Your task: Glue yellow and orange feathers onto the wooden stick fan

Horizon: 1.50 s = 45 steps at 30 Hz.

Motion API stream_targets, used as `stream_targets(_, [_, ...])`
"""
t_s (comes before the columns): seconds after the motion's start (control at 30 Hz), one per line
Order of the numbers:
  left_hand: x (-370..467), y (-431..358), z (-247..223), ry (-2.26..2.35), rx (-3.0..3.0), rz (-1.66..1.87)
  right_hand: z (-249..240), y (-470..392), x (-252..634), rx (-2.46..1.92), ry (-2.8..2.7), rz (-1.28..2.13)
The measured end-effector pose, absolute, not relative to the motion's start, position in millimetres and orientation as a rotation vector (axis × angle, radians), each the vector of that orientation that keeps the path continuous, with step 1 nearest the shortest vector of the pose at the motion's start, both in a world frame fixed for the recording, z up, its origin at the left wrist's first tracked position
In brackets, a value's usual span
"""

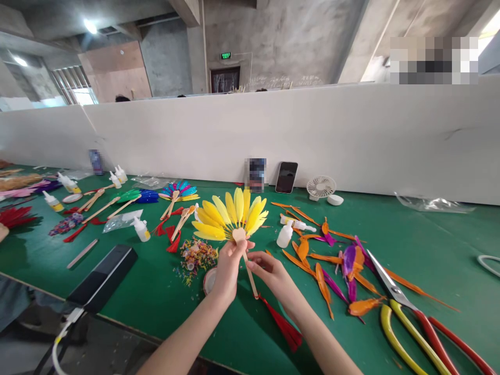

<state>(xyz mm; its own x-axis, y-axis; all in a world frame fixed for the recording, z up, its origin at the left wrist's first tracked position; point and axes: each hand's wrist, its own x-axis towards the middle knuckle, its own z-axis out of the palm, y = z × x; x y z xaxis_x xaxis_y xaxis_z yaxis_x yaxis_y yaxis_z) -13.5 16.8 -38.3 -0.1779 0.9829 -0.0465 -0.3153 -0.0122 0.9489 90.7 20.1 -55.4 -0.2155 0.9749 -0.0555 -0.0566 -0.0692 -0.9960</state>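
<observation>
A yellow feather fan (230,211) with a wooden handle is upright over the green table in the middle. My left hand (229,268) is closed round the top of its handle, the thumb just below the heart-shaped wooden piece (238,235). Curled fingers of my right hand (271,271) meet the handle a little lower down. From the handle's bottom end hangs a red tassel (285,328). Beside my left hand lie a heap of small coloured bits (197,255) and a round lid (210,280), partly hidden by the wrist.
Orange and purple feathers (324,286) are scattered to the right, near large scissors (402,302). Glue bottles (285,235), finished fans (177,192) and a black power bank (103,276) lie about. A phone (286,177) and small fan (321,186) stand by the white partition (351,135).
</observation>
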Motion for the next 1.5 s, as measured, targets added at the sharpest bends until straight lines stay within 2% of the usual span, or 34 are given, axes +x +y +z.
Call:
stream_targets(1.17, [-12.6, 14.7, -31.7, 1.039, 0.757, 1.472, -42.5, 20.3, 98.6, -1.233, -1.023, 1.319])
stream_targets(1.3, [-13.5, 15.2, -35.0, 1.066, 0.782, 1.456, -44.6, 25.6, 106.6, -1.312, -1.267, 1.15])
stream_targets(1.5, [-13.5, 14.7, -37.8, 1.061, 0.767, 1.496, -50.5, 26.1, 117.6, -1.706, -1.833, 0.618])
